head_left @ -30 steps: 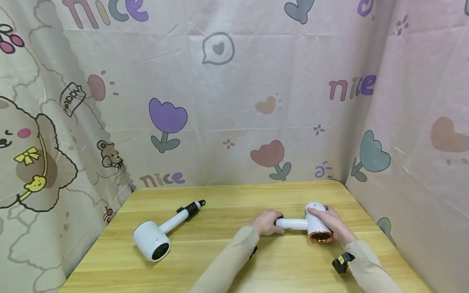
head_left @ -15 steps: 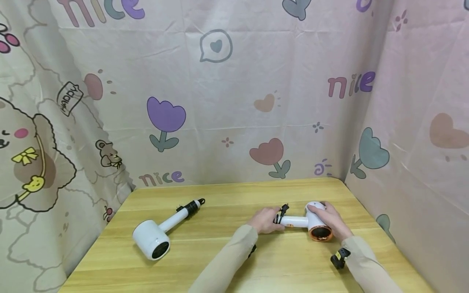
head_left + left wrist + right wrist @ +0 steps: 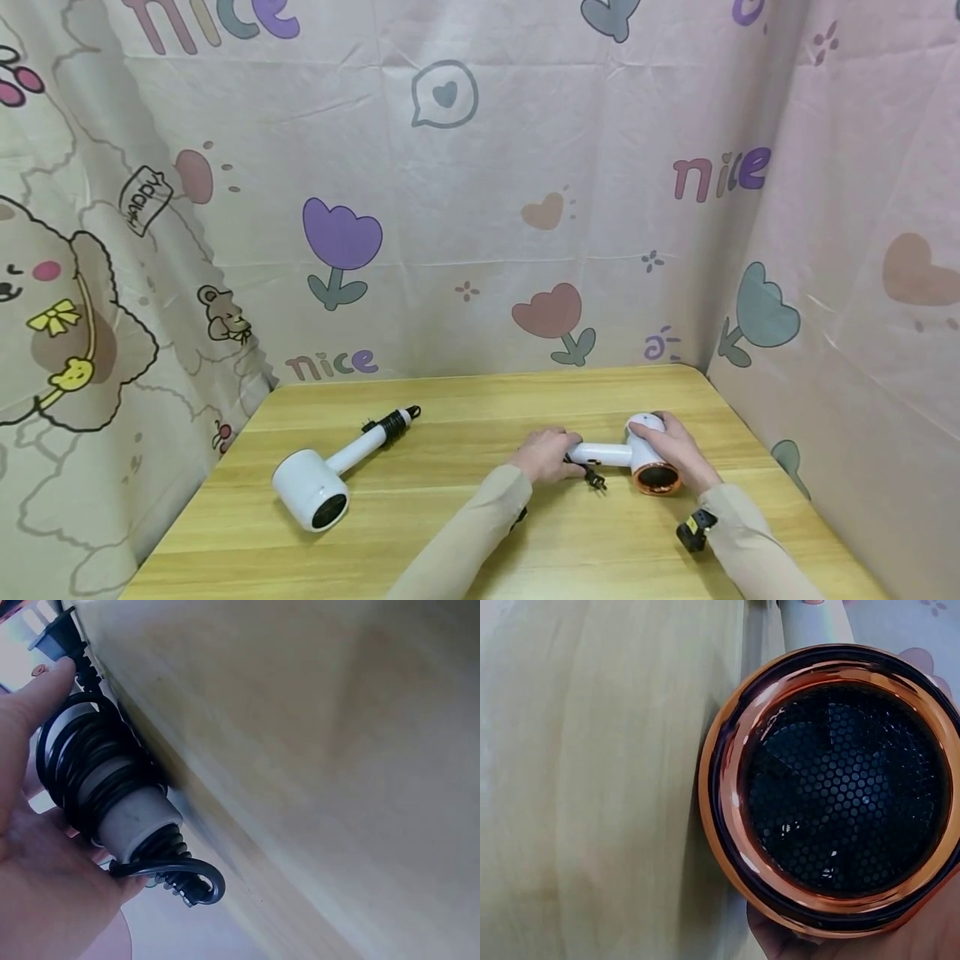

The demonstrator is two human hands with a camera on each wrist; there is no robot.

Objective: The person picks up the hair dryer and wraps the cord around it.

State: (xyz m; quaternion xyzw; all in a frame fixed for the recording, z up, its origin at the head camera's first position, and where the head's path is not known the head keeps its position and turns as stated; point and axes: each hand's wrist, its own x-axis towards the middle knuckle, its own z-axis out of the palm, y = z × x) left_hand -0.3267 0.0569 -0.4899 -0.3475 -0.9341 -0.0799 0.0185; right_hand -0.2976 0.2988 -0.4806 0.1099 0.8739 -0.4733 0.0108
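Observation:
A white hair dryer [image 3: 606, 454] with a copper-coloured ring lies on the right half of the table. My left hand [image 3: 550, 457] grips the end of its handle, where a black cord [image 3: 97, 769] is wound in several turns. The cord's plug [image 3: 595, 479] sticks out past the fingers on the near side of the handle. Over the head of the dryer lies my right hand [image 3: 678, 450], fingers and thumb curled round the barrel. The right wrist view looks into the copper ring [image 3: 735, 780], with a dark honeycomb grille [image 3: 844, 787] inside it.
A second white hair dryer [image 3: 303, 487], its handle wound with black cord [image 3: 392, 427], lies on the left of the wooden table [image 3: 450, 533]. Patterned curtains [image 3: 450, 183] hang behind and at both sides. A small black camera [image 3: 696, 531] sits at the right wrist.
The cord's plug has swung from the far side of the handle to the near side, the handle turning in my left hand. My right hand keeps its hold on the head.

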